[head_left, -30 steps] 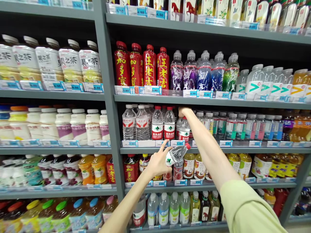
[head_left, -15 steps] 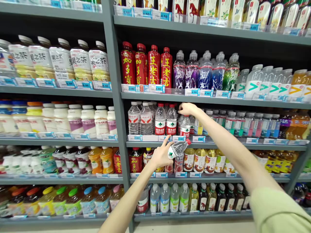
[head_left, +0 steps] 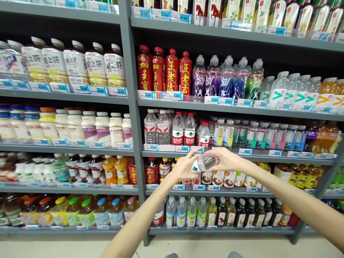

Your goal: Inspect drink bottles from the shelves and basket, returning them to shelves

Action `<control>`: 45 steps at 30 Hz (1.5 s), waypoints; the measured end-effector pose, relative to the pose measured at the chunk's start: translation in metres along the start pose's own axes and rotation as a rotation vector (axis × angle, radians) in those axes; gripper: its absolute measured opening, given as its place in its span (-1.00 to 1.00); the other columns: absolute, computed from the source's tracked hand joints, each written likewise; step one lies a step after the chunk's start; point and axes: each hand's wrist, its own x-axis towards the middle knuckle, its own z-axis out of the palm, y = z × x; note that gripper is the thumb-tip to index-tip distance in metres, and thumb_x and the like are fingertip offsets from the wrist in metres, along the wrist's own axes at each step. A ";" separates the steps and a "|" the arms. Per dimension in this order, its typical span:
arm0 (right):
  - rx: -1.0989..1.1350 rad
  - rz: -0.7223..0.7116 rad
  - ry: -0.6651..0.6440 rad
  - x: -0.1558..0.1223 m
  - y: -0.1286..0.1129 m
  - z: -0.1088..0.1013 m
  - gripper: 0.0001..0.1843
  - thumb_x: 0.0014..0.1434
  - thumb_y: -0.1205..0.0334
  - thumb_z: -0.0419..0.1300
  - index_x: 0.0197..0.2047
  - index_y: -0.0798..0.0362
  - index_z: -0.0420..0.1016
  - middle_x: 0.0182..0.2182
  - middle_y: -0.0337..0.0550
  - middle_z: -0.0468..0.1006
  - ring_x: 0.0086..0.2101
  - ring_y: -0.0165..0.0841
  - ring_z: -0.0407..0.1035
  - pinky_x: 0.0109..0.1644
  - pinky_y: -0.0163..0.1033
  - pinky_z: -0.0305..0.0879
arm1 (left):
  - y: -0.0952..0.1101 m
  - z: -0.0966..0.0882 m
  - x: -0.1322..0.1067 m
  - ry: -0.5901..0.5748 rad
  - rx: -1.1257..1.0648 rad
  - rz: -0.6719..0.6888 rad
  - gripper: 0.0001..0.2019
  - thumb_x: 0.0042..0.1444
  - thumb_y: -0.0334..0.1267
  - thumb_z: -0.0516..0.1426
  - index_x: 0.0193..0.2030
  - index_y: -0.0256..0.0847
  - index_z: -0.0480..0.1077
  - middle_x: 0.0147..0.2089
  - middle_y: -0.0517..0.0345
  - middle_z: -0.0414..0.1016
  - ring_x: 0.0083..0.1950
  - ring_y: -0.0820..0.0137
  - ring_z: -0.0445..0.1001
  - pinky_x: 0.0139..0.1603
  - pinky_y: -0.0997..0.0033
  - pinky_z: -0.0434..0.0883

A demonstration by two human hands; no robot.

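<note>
A small clear water bottle [head_left: 203, 163] with a green and white label lies sideways between both my hands, in front of the grey shelves. My left hand [head_left: 184, 168] grips its bottom end. My right hand [head_left: 225, 160] closes over its cap end, hiding the cap. Just above, on the middle shelf [head_left: 242, 158], stand small red-capped water bottles [head_left: 204, 135] of the same kind, beside taller red-labelled water bottles [head_left: 184, 129].
Grey store shelving [head_left: 133, 118] filled with drinks spans the view: red tea bottles [head_left: 163, 69], purple and blue sports drinks [head_left: 225, 77], white milk drinks [head_left: 88, 125], juices lower down. Price tags line the shelf edges. The floor [head_left: 188, 249] shows at the bottom.
My right hand has come down from the small bottles on the middle shelf and taken hold of the cap end of the bottle in my left hand. The view shifted slightly.
</note>
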 end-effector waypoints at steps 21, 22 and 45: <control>0.246 0.301 0.979 -0.039 -0.008 -0.064 -0.36 0.01 0.02 0.45 0.16 -0.04 0.51 -0.19 -0.11 0.64 -0.34 -0.20 0.55 -0.23 0.00 0.59 | -0.035 0.028 0.052 0.443 0.140 -0.222 -0.54 0.07 -0.14 0.35 0.03 -0.17 0.29 0.00 -0.01 0.37 0.06 0.17 0.43 -0.01 0.21 0.48; 0.214 0.293 1.001 -0.032 0.001 -0.062 -0.35 0.00 0.01 0.45 0.16 -0.04 0.50 -0.18 -0.11 0.63 -0.32 -0.19 0.55 -0.19 0.04 0.59 | -0.040 0.029 0.050 0.364 0.153 -0.268 -0.58 0.06 -0.15 0.35 -0.03 -0.17 0.31 -0.03 0.02 0.39 0.03 0.18 0.43 -0.04 0.23 0.47; 0.272 0.090 0.757 0.113 0.071 -0.041 -0.39 -0.03 0.05 0.39 0.09 0.06 0.47 -0.02 -0.08 0.57 -0.44 -0.35 0.46 -0.28 -0.19 0.45 | -0.051 0.042 0.049 0.367 0.116 -0.444 -0.36 0.01 -0.16 0.38 0.19 -0.16 0.24 0.29 -0.11 0.14 -0.08 0.22 0.53 -0.17 0.26 0.51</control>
